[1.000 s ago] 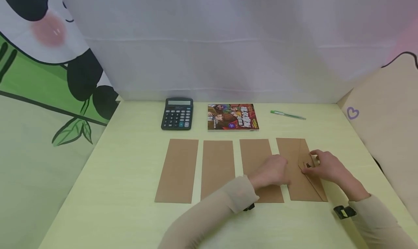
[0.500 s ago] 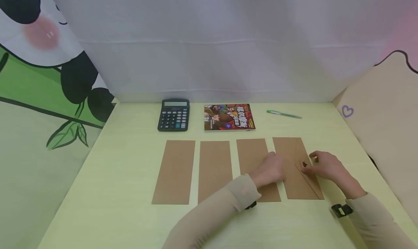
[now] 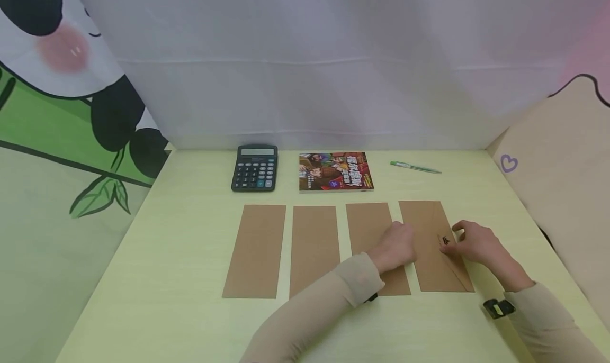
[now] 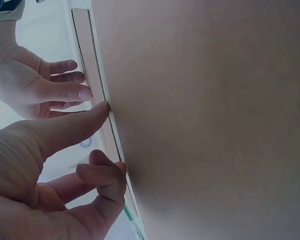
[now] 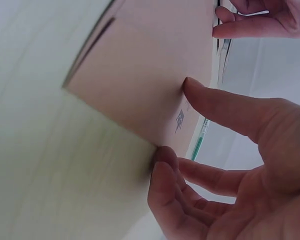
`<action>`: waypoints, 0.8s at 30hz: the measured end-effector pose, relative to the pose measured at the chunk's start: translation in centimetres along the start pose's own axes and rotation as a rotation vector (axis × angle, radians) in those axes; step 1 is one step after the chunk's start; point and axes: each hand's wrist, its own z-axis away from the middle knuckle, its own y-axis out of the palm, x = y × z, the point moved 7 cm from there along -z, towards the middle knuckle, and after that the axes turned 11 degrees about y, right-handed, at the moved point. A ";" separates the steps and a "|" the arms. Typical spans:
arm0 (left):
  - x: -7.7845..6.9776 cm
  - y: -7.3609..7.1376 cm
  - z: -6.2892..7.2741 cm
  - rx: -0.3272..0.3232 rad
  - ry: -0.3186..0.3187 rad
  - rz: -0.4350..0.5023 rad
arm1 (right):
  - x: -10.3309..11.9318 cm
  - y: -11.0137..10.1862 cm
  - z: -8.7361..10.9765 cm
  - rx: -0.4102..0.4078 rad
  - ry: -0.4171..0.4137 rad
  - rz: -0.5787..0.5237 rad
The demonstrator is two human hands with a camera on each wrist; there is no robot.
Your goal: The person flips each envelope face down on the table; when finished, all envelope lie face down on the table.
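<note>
Several brown paper envelopes lie in a row on the table. The rightmost envelope has a pointed flap with a small dark print along its right side. My left hand reaches across the third envelope and holds the rightmost one at its left edge, thumb and curled fingers at the edge. At the opposite edge my right hand grips the same envelope. In the right wrist view the right thumb presses beside the print, with curled fingertips at the paper's edge.
Behind the row lie a black calculator, a colourful book and a green pen. Two more brown envelopes, the leftmost envelope and the second envelope, lie to the left. A pale cloth hangs behind the table.
The head view has shifted slightly. The flap's outline on the rightmost envelope shows less strongly than a second ago. Both hands keep their places at its edges.
</note>
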 end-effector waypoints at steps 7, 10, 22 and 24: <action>0.0 -0.1 0.1 -0.003 -0.019 0.032 | 0.5 -0.3 0.3 0.020 0.007 -0.026; 0.0 -0.1 0.2 -0.004 -0.023 0.066 | 0.5 -0.3 0.2 0.034 0.005 -0.033; 0.3 0.0 0.0 -0.032 -0.005 0.037 | -0.6 -0.4 0.3 0.058 -0.085 -0.180; 0.4 0.0 0.0 -0.031 -0.006 0.043 | -0.9 -0.5 0.4 0.066 -0.119 -0.236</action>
